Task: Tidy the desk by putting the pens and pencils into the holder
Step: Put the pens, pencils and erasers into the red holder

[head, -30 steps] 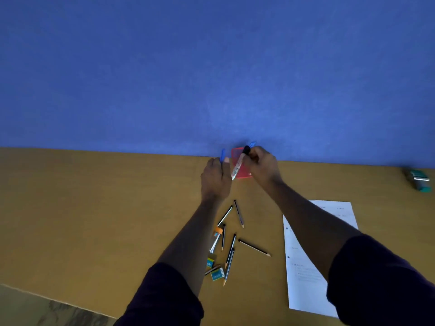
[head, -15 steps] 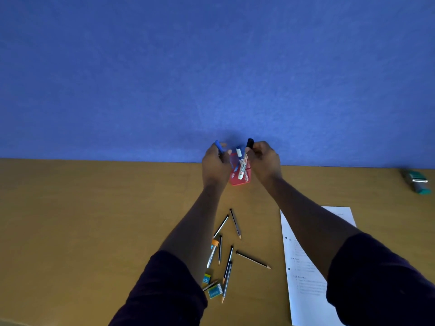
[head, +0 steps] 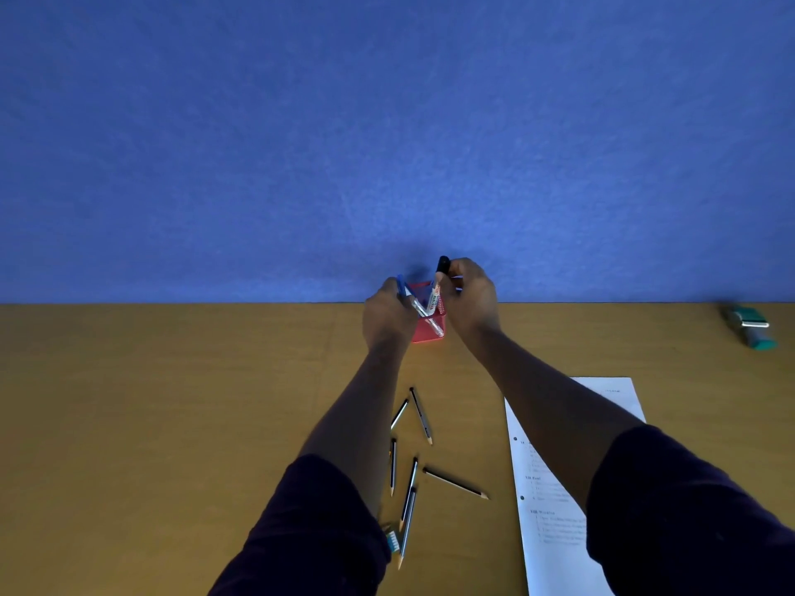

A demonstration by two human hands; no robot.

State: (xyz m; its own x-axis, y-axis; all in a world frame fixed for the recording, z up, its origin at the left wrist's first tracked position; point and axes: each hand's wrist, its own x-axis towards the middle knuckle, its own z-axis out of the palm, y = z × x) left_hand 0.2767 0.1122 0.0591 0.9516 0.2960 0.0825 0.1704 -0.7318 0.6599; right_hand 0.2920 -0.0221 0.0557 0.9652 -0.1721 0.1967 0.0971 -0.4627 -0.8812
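A red mesh holder (head: 431, 333) stands on the wooden desk against the blue wall. My left hand (head: 387, 316) grips a clear pen with a blue cap (head: 413, 301), slanted across the holder's front. My right hand (head: 469, 298) holds a white marker with a black cap (head: 439, 286) upright, its lower end inside the holder. Several pencils (head: 421, 417) lie loose on the desk between my forearms, nearer to me.
A printed sheet of paper (head: 555, 531) lies at the right under my right arm. A green stapler (head: 750, 326) sits at the far right by the wall. A small blue-green eraser (head: 392, 542) peeks out beside my left sleeve.
Both hands have stayed at the holder. The marker has gone from slanted in front of the holder to upright with its tip inside. The blue-capped pen now slants across the holder's front.
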